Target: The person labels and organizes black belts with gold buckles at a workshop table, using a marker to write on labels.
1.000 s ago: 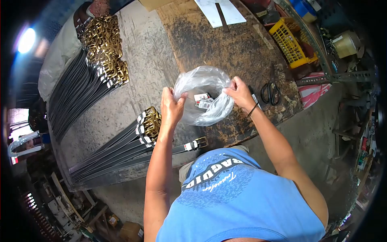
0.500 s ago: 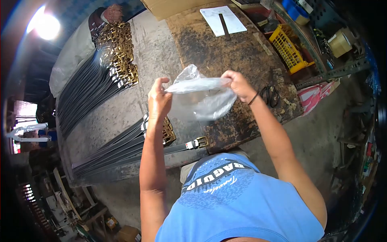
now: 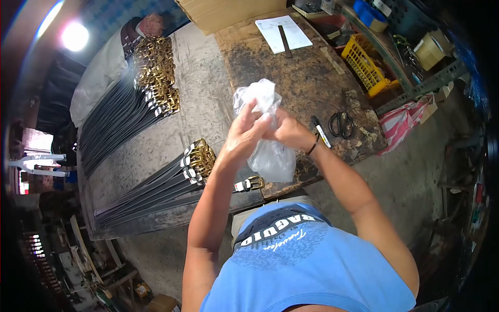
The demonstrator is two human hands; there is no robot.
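Both hands bunching a clear bag (image 3: 273, 162)
My left hand (image 3: 245, 136) and right hand (image 3: 289, 130) curl their fingers closed on its gathered middle, over the counter (image 3: 304, 78) near its front edge, left of the marker (image 3: 322, 132).

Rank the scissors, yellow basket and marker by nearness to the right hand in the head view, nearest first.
From the right hand, which is at the plastic bag:
1. Marker: just to its right, on the table.
2. Scissors: right of the marker, on the table.
3. Yellow basket: farther off, beyond the table's right edge.
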